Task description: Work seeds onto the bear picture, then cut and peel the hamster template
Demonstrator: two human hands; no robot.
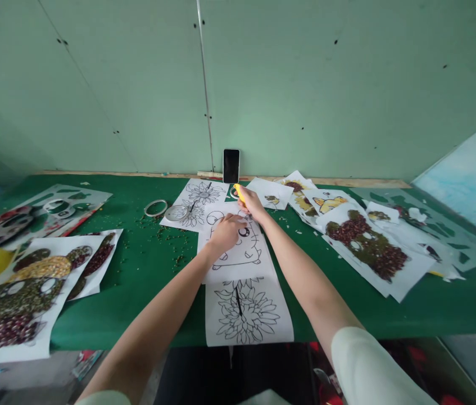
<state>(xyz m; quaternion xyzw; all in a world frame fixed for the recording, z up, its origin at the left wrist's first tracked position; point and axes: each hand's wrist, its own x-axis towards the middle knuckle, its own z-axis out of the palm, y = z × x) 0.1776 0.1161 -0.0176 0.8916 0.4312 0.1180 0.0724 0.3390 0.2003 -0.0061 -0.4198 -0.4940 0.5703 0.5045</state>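
Observation:
My left hand (228,232) lies on a white sheet with a line-drawn cartoon animal (238,256), its fingers stretched flat over the drawing. At the sheet's upper edge my right hand (253,205) is closed around a slim yellow tool (239,192); its kind and working end are hard to make out. A sheet with a line-drawn flower (248,315) lies below the animal drawing, towards my body. Another flower sheet (208,193) lies to the upper left, with a round clear lid or dish (176,212) on it.
A phone (231,166) leans against the green wall. Rolls of tape (155,208) and scattered seeds (180,261) lie on the green table (136,315). Seed pictures (22,292) lie left, with more pictures (366,244) right. Cut-out plastic sheets (457,225) lie at both sides.

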